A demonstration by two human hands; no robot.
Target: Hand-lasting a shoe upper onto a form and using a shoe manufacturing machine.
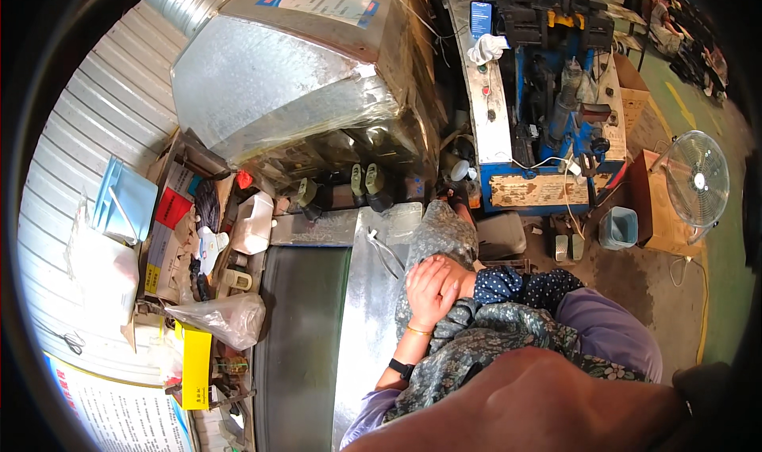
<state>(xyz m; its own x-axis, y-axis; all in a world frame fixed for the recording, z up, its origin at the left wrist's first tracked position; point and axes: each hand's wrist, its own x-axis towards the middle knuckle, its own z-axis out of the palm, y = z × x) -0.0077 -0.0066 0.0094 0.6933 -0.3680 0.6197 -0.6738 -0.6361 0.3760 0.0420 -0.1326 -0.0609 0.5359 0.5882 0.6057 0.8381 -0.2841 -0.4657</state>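
My left hand (429, 292) lies folded over my right hand (461, 280) on the flowered apron across my lap. The left fingers are closed round the right hand, whose fingers are mostly hidden. A gold bracelet (418, 330) and a black wristwatch (402, 368) are on my left wrist; a dark dotted sleeve cover (516, 287) is on my right forearm. Beside my hands, metal pliers (385, 253) lie on a shiny metal ledge (367, 309) alongside a dark conveyor belt (302, 333). Several dark shoes (378, 190) stand at the mouth of a metal hood (278, 63).
At left, a cluttered shelf holds a yellow box (196, 366), a plastic bag (226, 319) and a blue bin (123, 198). Ahead to the right stands a blue machine (548, 134). A standing fan (697, 180), a cardboard box (667, 222) and a small bucket (618, 228) are at right.
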